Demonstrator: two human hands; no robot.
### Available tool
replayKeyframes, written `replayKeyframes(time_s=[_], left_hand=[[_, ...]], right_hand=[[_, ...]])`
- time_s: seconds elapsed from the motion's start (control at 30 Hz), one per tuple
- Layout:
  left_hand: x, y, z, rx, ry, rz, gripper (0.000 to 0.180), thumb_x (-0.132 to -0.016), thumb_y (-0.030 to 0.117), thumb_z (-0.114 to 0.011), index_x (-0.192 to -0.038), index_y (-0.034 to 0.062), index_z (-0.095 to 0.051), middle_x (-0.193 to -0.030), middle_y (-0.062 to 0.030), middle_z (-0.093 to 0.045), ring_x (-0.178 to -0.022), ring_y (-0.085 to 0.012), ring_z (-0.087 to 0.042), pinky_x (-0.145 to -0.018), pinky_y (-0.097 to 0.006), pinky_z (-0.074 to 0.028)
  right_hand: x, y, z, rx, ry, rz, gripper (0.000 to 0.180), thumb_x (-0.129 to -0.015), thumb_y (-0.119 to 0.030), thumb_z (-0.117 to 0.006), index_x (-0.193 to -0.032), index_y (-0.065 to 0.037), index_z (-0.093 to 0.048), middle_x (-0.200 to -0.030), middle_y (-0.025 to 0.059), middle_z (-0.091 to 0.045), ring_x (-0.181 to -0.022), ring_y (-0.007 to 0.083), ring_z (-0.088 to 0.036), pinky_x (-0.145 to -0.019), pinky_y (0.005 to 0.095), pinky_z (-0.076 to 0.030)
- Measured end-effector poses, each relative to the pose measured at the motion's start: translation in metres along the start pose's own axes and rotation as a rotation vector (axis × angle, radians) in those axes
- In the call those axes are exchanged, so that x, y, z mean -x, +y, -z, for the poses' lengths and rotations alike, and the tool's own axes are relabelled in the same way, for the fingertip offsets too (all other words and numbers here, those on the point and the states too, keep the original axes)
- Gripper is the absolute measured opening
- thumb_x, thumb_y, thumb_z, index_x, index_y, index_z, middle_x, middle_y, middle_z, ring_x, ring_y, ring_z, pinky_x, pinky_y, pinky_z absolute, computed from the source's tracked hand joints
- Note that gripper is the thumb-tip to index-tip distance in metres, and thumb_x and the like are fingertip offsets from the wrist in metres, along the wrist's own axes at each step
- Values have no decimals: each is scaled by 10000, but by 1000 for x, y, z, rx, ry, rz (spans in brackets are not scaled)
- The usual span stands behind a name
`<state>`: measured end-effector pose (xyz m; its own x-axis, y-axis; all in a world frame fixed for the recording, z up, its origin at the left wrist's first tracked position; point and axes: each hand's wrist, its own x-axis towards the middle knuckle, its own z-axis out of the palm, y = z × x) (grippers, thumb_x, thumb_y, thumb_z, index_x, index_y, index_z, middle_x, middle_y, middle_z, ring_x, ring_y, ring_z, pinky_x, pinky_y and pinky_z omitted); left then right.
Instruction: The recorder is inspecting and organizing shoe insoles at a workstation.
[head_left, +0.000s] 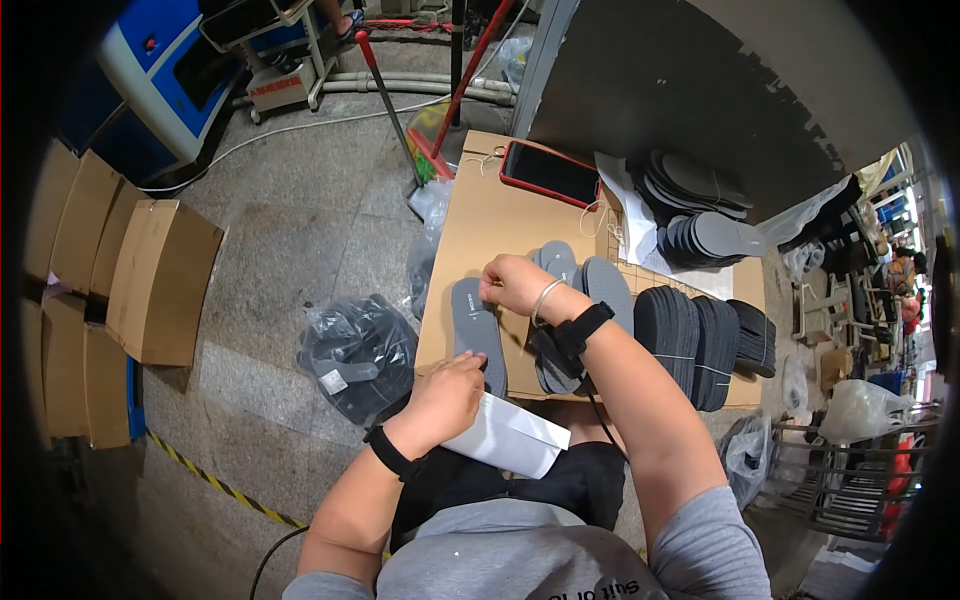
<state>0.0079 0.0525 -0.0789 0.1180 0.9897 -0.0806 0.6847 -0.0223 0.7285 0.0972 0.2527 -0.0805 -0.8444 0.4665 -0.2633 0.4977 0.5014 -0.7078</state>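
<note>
A grey insole (475, 322) with a small white print lies at the left edge of the cardboard-topped table. My left hand (447, 400) presses its closed fingers on the lower end of this insole. By the insole's upper right edge, my right hand (518, 286) has its fingertips pinched together; what is between them, if anything, is too small to make out. White paper sheets (515, 438) rest across my lap, partly beneath my left hand. Just right of my right hand are more grey insoles (607, 288), partly hidden by my wrist and forearm.
Bundled dark insoles (668, 325) stand along the table's right side, with more stacks (712, 238) behind. A red-edged phone (550, 174) lies at the far edge of the cardboard (470, 215). On the floor at left are a plastic bag (358, 350) and cardboard boxes (165, 280).
</note>
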Motion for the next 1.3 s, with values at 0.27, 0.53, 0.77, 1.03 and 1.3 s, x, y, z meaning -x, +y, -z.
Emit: replayKeyframes(time_s=[0.27, 0.53, 0.77, 1.03, 1.3], left_hand=[[-1, 1, 1, -10, 2, 13, 62, -735, 9, -552, -785, -7, -585, -1171, -221, -554, -1143, -349, -499, -935, -415, -410], [-1, 2, 0, -25, 3, 20, 60, -741, 9, -549, -786, -8, -584, -1176, -210, -556, -1152, -342, -496, -939, -414, -410], [-1, 1, -2, -31, 18, 18, 57, -737, 2, -545, -782, -11, -577, -1182, -211, -551, -1155, -352, -490, -942, -413, -409], [1, 0, -2, -7, 6, -3, 74, -727, -12, -543, -793, -16, -577, -1179, -227, -544, -1149, -367, -487, -946, -408, -410], [42, 30, 16, 76, -55, -41, 80, -769, 47, -568, -818, -14, -583, -938, -188, -569, -905, -362, -556, -779, -405, -455]], right_hand=[[-6, 6, -8, 81, 68, 17, 121, -734, -109, -604, -750, -5, -663, -761, 195, -639, -756, 338, -622, -719, 372, -492], [-8, 19, -26, 99, 176, 52, 121, -736, -109, -635, -722, 10, -621, -732, 184, -613, -705, 322, -591, -675, 372, -476], [-3, 11, -22, 84, 202, 45, 219, -654, -162, -749, -696, 2, -610, -745, 181, -600, -726, 318, -584, -686, 370, -471], [-2, 14, -32, -138, 298, -182, 297, -690, -169, -719, -903, -9, -587, -801, 189, -616, -773, 351, -595, -728, 382, -481], [54, -60, -75, 375, 374, -125, 520, -723, -342, -686, -1034, 20, -480, -1002, 199, -502, -1000, 350, -498, -815, 389, -464]])
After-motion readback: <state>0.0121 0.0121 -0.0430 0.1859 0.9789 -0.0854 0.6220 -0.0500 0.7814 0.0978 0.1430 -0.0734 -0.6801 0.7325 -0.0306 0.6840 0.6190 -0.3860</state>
